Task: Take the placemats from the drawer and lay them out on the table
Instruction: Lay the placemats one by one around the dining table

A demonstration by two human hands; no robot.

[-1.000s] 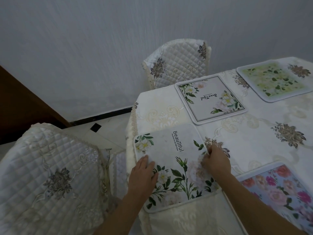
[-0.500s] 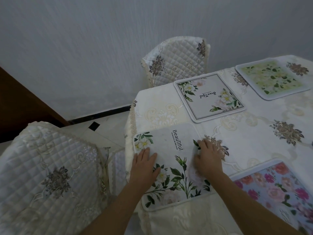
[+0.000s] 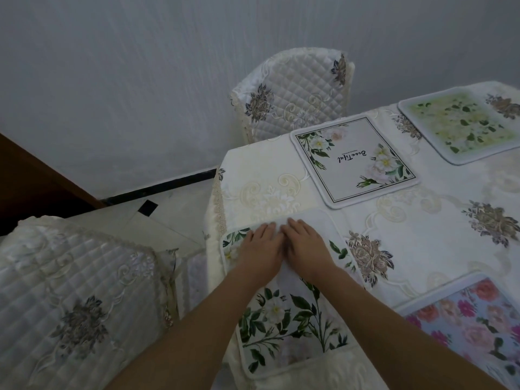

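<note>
both hands, left hand [image 3: 260, 250] and right hand [image 3: 305, 249], press flat side by side (fingers straight, gripping nothing) on the white floral placemat [image 3: 289, 313], which lies at the table [image 3: 422, 220] corner, its near edge overhanging.

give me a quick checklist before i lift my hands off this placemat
1. Left hand flat on the near placemat: ok.
2. Right hand flat beside it: ok.
3. Near placemat fully on the table: not ok, its near edge hangs over the side.
4. Near placemat square with the table edge: not ok, skewed.
5. Other three mats lie flat: ok.
6. More mats left in the drawer: cannot tell.
</note>
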